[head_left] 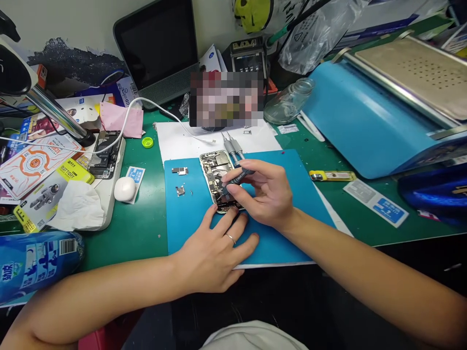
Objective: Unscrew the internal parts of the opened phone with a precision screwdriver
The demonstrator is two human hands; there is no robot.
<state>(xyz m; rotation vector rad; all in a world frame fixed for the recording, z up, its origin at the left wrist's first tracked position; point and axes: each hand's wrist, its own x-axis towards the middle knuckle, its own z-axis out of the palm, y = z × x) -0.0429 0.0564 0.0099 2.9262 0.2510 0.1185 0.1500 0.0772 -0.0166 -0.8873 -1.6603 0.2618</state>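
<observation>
An opened smartphone (210, 170) lies on the blue mat (292, 218), its inner parts exposed. My left hand (222, 243) has its fingers spread, with fingertips resting at the phone's lower edge; a ring is on one finger. Above the phone, my right hand (268, 194) closes thumb and fingers around a dark screwdriver (239, 177). The tool's tip points down into the phone and is hard to make out. Two grey pointed tools (233, 146) lie beside the phone's top right. Small metal phone parts (180, 171) and a tiny board (180, 190) sit left of it.
At left are a white earbud case (124, 188), a phone's innards (105, 154), boxes and a blue bag (40, 265). A white cable (160, 104) crosses the back. A glass jar (290, 102), yellow cutter (332, 176) and blue machine (328, 112) stand right.
</observation>
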